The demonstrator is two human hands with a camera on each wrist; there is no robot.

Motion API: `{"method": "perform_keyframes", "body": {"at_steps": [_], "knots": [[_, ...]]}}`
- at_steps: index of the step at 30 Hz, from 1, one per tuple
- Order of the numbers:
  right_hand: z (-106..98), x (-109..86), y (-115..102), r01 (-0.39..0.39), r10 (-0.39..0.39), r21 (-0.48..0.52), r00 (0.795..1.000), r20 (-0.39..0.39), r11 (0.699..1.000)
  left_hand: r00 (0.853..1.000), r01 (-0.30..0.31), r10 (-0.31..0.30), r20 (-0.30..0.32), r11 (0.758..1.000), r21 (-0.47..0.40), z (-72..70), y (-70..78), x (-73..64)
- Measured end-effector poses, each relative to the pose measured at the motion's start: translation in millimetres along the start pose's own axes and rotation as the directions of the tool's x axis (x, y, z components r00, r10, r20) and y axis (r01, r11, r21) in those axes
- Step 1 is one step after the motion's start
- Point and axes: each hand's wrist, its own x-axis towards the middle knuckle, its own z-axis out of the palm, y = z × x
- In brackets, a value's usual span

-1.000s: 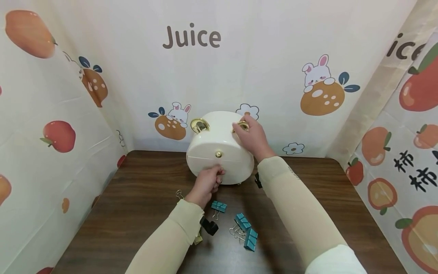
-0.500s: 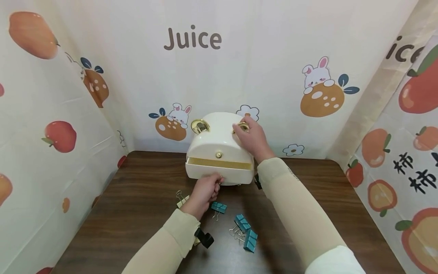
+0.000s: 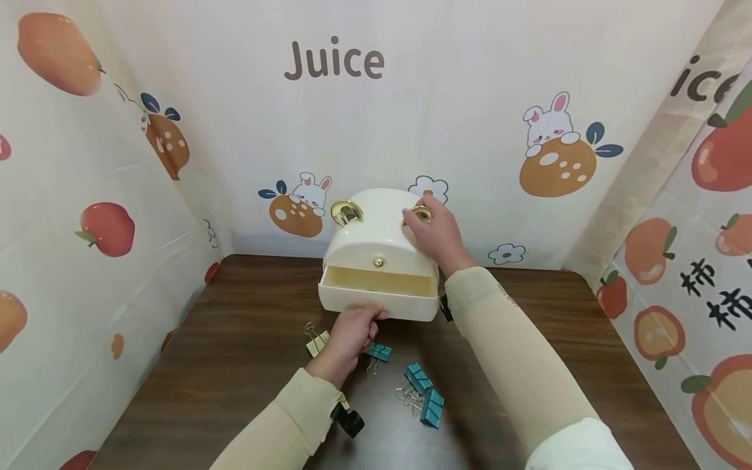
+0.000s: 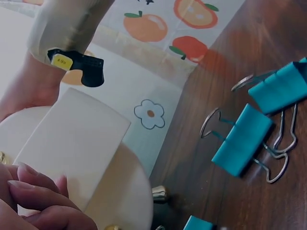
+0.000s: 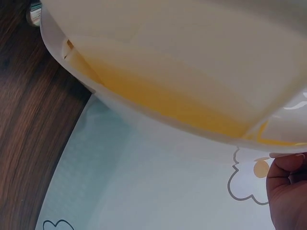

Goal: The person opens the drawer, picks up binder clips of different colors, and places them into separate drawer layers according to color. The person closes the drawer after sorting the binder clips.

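- White box, drawer partly out
- I see L hand fingers curled, gripping drawer ctr
- R hand grips gold ring
- Teal clips on tbl

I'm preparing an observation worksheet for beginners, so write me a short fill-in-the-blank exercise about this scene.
The left hand is at the front of the smooth white drawer, which stands ____.
The right hand holds a shiny round fitting coloured ____.
The small gold ball-shaped knob sits ____ the drawer.
In the head view, the teal metal binder clips number ____.

Missing words: open; gold; above; three.
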Motion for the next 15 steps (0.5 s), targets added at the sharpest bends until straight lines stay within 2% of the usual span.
{"method": "perform_keyframes", "body": {"at_steps": [7,15], "knots": [[-1.6,-2.0,0.6,-0.022,0.022,-0.001,1.000,0.000,1.000,1.000,0.005,-0.004,-0.013,1.000,0.014,1.3,-2.5,-4.2],[-0.2,0.5,1.6,-0.001,0.002,0.004,1.000,-0.009,1.000,0.998,-0.013,0.019,-0.055,0.994,0.109,-9.0,-4.4,-18.2]]}}
